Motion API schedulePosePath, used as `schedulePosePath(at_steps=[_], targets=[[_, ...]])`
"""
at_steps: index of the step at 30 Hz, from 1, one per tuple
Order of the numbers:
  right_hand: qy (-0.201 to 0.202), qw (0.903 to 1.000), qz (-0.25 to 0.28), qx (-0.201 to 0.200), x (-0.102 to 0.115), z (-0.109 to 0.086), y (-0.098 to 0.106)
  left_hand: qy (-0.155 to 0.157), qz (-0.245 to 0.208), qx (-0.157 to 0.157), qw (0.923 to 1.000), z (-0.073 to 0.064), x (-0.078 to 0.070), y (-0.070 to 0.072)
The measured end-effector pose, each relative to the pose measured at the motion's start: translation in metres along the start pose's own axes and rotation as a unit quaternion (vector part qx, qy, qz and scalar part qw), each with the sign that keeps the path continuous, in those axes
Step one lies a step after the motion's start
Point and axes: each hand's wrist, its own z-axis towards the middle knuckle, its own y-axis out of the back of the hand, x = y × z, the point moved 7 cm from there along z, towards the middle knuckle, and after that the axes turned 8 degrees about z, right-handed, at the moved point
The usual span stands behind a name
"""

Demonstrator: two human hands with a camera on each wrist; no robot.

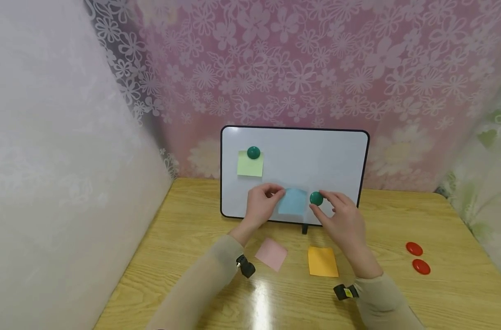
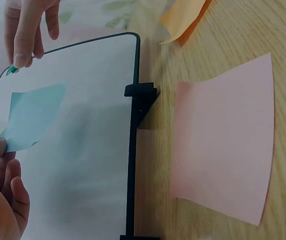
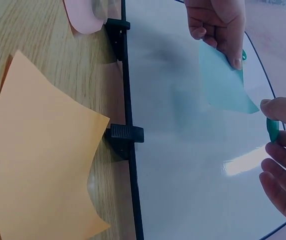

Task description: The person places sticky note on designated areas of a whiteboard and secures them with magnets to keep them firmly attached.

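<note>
My left hand [image 1: 264, 204] pinches the upper left corner of a blue sticky note [image 1: 292, 201] in front of the whiteboard [image 1: 308, 156]. In the left wrist view the blue note [image 2: 35, 117] stands off the board's surface. Just right of the note, my right hand [image 1: 343, 220] holds a round green magnet [image 1: 316, 198] between thumb and fingers. The right wrist view shows that magnet [image 3: 272, 129] edge-on, close to the note's corner. Higher up on the board's left, a second green magnet [image 1: 253, 152] sits over the top edge of a pale green note [image 1: 250, 165].
On the wooden table [image 1: 184, 201] before the board lie a pink note [image 1: 271, 254] and an orange note [image 1: 323, 261]. Two red magnets [image 1: 414, 249] lie at the right. Black clip feet [image 3: 125, 133] hold the board's lower edge. A floral curtain [image 1: 300, 68] hangs behind.
</note>
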Motion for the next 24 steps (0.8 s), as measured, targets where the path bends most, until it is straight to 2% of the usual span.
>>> schedulePosePath(at_steps=[11, 24], targets=[[-0.009, 0.9999, 0.006, -0.004, -0.001, 0.007, -0.002, -0.011, 0.013, -0.032, 0.9993, 0.017, -0.005, -0.002], [0.003, 0.9999, -0.013, 0.0, -0.001, 0.014, -0.006, 0.001, 0.012, -0.038, 0.9992, 0.021, -0.006, -0.004]])
